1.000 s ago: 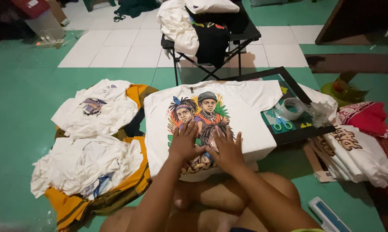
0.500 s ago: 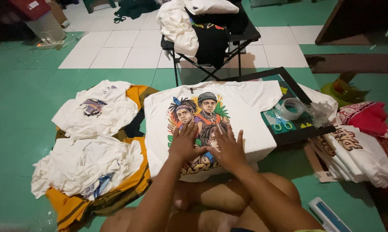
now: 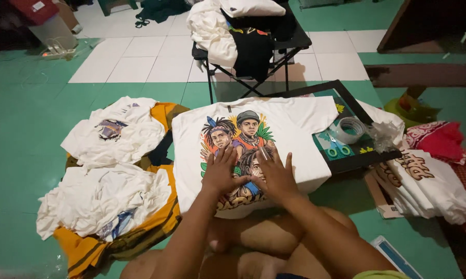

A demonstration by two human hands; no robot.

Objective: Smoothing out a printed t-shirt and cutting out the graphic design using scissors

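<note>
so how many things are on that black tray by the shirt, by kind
On the black tray, right of the printed white t-shirt that the left hand and right hand press flat:
tape roll: 1
green-handled scissors: 1
crumpled clear plastic: 1
Total: 3

shirt print (image 3: 238,155): lower part hidden by hands | folded shirts (image 3: 429,181): cut off right

floor (image 3: 21,155): green, part white tile | on it: white shirt heaps (image 3: 109,170), folding chair (image 3: 253,57), black-framed board (image 3: 357,129)
</note>
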